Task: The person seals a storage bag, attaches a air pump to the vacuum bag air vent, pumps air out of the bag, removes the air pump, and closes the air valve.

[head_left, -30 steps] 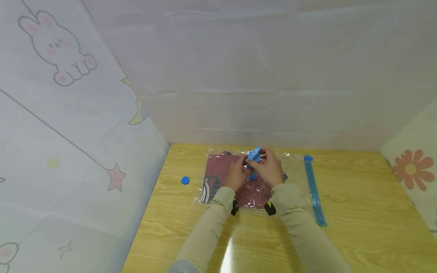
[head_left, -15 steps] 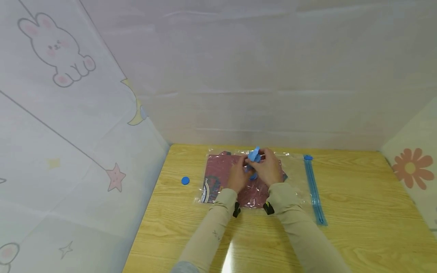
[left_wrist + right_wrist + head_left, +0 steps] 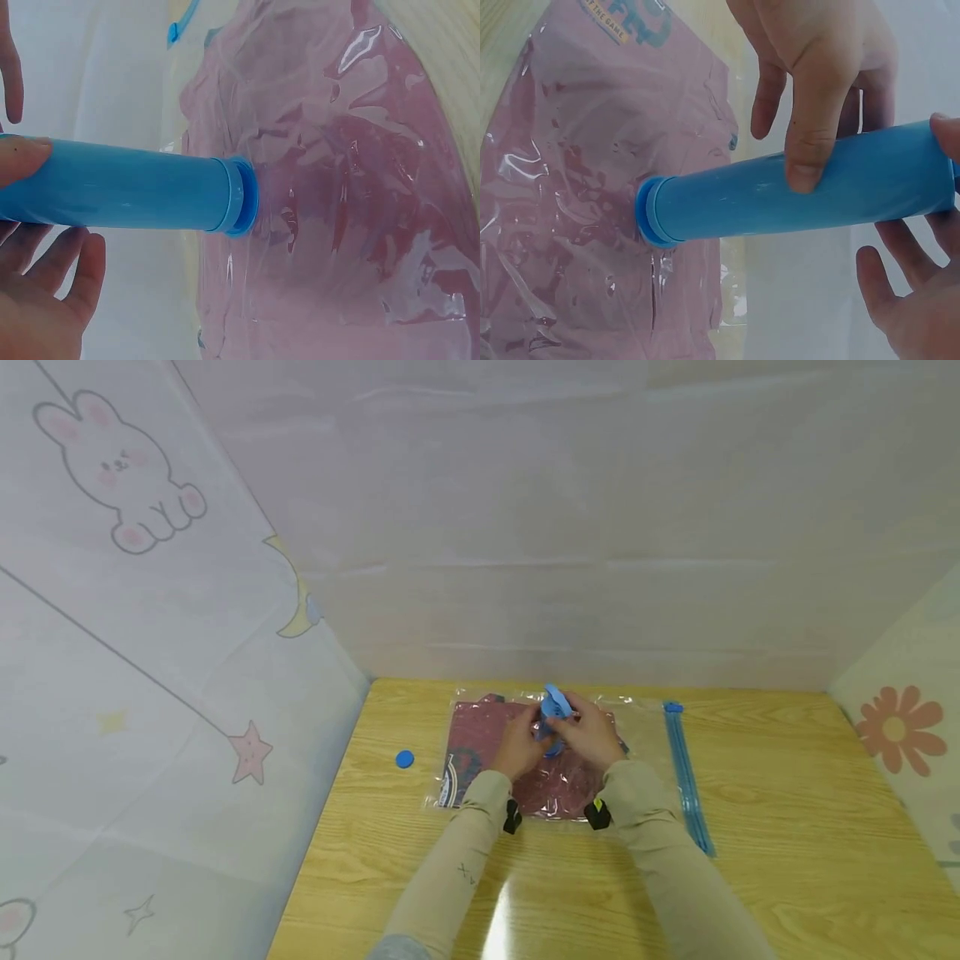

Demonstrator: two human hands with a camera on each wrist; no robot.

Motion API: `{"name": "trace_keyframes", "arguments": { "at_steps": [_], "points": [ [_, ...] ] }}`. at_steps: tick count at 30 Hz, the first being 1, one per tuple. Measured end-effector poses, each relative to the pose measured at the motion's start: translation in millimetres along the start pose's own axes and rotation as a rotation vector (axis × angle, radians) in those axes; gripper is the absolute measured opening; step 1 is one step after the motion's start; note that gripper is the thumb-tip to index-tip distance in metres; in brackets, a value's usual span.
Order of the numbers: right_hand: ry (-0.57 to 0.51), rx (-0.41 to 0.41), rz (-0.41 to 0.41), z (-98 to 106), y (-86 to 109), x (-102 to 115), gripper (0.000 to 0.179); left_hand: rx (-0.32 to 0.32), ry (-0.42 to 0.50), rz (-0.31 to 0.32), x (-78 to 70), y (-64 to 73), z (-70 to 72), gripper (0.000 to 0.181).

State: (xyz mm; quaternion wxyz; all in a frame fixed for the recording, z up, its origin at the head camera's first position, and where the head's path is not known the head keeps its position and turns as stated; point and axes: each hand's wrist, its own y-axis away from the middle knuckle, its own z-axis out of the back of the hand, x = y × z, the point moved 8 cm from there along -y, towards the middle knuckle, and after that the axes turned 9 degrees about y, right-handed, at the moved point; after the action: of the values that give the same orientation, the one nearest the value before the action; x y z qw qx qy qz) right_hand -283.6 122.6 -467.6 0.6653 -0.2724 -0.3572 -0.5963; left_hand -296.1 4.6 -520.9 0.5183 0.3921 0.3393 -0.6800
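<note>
A blue hand pump (image 3: 551,714) stands nearly upright on the round blue valve (image 3: 244,196) of a clear storage bag (image 3: 643,731). Folded maroon fabric (image 3: 480,727) lies inside the bag. My left hand (image 3: 519,747) grips the pump's barrel, its thumb across the side in the right wrist view. Higher up, near the handle, my right hand (image 3: 588,735) holds the pump's top end, its thumb (image 3: 946,135) against the barrel. The pump's foot meets the valve at a slight angle, with a sliver of the valve's rim showing.
A small round blue cap (image 3: 405,759) lies on the wooden table (image 3: 360,835) left of the bag. The bag's blue zip strip (image 3: 686,777), with a slider (image 3: 672,707) at its far end, runs along the right. Patterned sheets (image 3: 525,527) surround the table.
The pump's handle has turned and shifted slightly left, and more of its top shows. My right hand has moved with it; the left keeps its hold on the barrel.
</note>
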Motion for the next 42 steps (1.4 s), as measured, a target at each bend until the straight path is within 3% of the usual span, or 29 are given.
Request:
{"name": "trace_keyframes", "arguments": {
  "at_steps": [6,11,18,22,26,32,36,39,42],
  "points": [
    [-0.02,-0.008,-0.009,-2.6,1.7,-1.5,0.057,-0.006,0.005,-0.006,0.5,0.1,-0.3,0.057],
    [0.018,-0.077,-0.004,-3.9,4.0,-3.7,0.066,-0.077,0.024,0.008,1.5,2.6,2.8,0.052],
    [0.002,-0.147,-0.022,-5.6,5.9,-3.2,0.07,-0.187,-0.103,0.026,1.3,7.4,3.7,0.046],
    [-0.003,-0.167,-0.052,-3.1,5.2,-3.1,0.065,-0.204,-0.106,0.032,-1.4,8.2,3.0,0.045],
    [0.028,-0.177,-0.057,-0.3,5.2,-3.0,0.06,-0.191,-0.093,0.035,-1.2,7.7,1.8,0.049],
    [0.091,-0.193,0.02,3.3,3.6,-0.9,0.05,-0.128,-0.053,0.046,3.4,5.3,1.3,0.054],
    [-0.006,-0.144,0.071,2.0,2.4,-1.2,0.043,-0.058,0.012,0.045,4.0,4.0,1.8,0.057],
    [-0.1,-0.089,0.066,0.7,2.9,-3.5,0.051,-0.015,0.045,0.013,2.0,3.1,2.0,0.058],
    [-0.13,-0.057,0.055,0.9,3.5,-5.5,0.056,0.009,0.047,-0.023,1.3,2.5,1.6,0.058]
  ]
}}
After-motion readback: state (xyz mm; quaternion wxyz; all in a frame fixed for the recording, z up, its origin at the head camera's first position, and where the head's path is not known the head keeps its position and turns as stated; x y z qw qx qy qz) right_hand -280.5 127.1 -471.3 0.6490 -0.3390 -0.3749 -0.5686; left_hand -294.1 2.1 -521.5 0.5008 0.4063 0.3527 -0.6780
